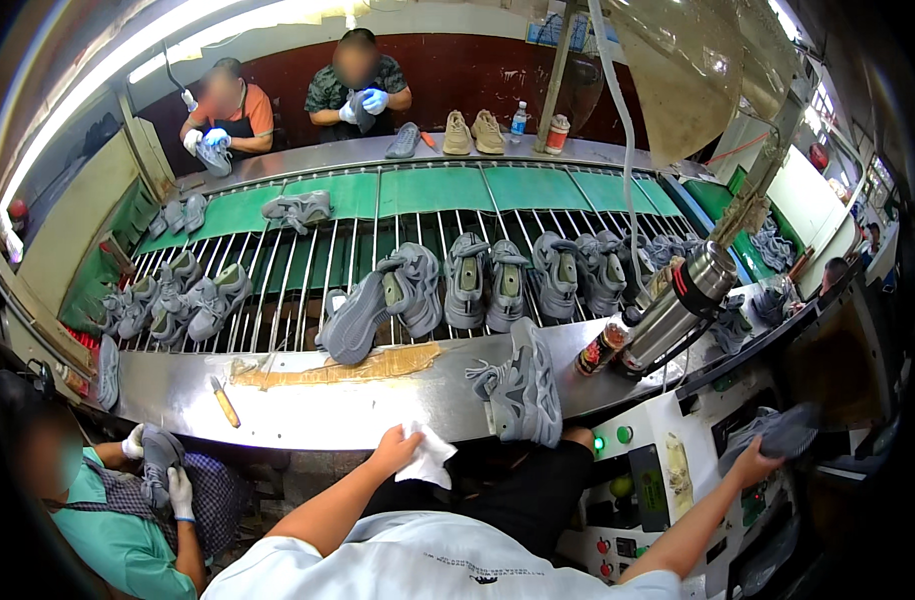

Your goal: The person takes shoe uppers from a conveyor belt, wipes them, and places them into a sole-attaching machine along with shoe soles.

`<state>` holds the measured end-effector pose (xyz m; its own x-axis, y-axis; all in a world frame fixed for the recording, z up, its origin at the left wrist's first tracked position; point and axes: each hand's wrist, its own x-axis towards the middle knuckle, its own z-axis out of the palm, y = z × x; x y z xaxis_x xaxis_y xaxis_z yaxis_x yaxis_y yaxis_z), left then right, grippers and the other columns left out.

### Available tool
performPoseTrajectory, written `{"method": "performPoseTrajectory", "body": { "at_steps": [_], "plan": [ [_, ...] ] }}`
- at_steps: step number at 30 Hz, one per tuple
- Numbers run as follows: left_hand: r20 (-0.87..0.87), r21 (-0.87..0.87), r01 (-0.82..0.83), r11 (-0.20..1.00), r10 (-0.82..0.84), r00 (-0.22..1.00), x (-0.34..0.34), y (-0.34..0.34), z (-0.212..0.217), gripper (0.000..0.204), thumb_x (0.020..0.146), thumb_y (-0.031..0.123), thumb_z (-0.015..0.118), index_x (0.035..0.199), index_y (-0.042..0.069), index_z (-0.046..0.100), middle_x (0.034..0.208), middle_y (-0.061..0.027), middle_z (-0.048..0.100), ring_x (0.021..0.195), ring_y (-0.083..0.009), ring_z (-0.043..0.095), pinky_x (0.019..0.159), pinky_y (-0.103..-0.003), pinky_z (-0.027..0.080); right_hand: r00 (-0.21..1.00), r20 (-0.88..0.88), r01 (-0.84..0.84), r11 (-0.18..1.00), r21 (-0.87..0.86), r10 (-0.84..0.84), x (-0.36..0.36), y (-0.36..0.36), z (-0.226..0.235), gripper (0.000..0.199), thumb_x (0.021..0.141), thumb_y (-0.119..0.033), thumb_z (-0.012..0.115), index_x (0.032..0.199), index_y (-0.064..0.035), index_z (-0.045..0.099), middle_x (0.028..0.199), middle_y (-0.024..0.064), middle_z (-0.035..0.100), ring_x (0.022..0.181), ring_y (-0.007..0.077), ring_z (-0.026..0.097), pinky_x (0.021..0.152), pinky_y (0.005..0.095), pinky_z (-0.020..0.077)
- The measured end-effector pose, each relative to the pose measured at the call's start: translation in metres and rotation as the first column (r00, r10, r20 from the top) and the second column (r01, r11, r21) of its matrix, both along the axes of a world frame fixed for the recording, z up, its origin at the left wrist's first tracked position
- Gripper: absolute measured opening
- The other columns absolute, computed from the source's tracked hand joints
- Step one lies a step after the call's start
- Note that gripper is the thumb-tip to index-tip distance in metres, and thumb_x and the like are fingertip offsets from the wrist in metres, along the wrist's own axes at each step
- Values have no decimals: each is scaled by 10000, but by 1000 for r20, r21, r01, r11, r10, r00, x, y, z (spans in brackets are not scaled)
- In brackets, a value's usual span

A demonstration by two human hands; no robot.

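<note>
Nearest: own left hand closed on a white cloth, at the front edge of the steel bench. Own right hand out to the right, gripping the heel of a grey shoe held over a white control cabinet with green and red buttons.

On the bench, between the hands: a grey knit sneaker lying sideways, pale thick sole toward the edge, laces loose. Left of it a yellow-handled tool and a strip of brown tape. Right: a small bottle with red label and a steel flask, both tilted.

Beyond: rod conveyor over a green belt, carrying many grey shoes, mostly in pairs.

Lower left: a seated person in white gloves holds a grey shoe.

Far side: two people in gloves handling shoes, a tan pair, a clear bottle, dark red wall, tube lights overhead.
</note>
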<state>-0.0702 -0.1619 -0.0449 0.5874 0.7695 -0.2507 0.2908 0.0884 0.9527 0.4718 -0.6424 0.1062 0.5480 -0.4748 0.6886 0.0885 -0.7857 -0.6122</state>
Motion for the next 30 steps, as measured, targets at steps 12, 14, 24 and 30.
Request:
{"method": "performPoseTrajectory", "body": {
  "at_steps": [12, 14, 24, 30],
  "plan": [
    [569, -128, 540, 832, -384, 727, 92, -74, 145, 357, 848, 120, 654, 1172, -1, 567, 1287, -91, 519, 1097, -135, 521, 943, -300, 404, 264, 477, -226, -428, 875, 838, -269, 222, 8, 703, 572, -149, 497, 1263, -24, 466, 1194, 127, 543, 1135, 314, 517, 987, 439, 425],
    [462, -53, 399, 915, -332, 823, 81, -70, 150, 318, 826, 132, 689, 1086, -17, 583, 1161, -78, 579, 982, -121, 559, 859, -287, 441, 65, 423, 12, -424, 905, 904, -294, 270, -26, 687, 583, -164, 500, 1250, 1, 466, 1175, 159, 555, 1109, 341, 535, 982, 443, 434],
    [-29, 700, -92, 708, 156, 987, -26, -6, 59, 104, 717, 103, 749, 742, 25, 686, 1456, -292, 203, 1222, -402, 437, 1000, -382, 367, -504, -386, -857, -395, 330, 772, -337, 379, -47, 401, 731, -58, 588, 1129, -15, 608, 1157, 150, 610, 1094, 274, 569, 963, 342, 416],
    [58, 769, -167, 617, 193, 980, -16, 4, 30, 200, 652, 69, 763, 563, -13, 604, 1438, -351, 213, 1239, -443, 429, 988, -389, 379, -153, -515, -658, 302, 690, 843, -174, 376, -87, 905, 682, -257, 727, 1424, -20, 265, 1358, 203, 429, 1247, 340, 420, 1028, 401, 340]
  ]
}}
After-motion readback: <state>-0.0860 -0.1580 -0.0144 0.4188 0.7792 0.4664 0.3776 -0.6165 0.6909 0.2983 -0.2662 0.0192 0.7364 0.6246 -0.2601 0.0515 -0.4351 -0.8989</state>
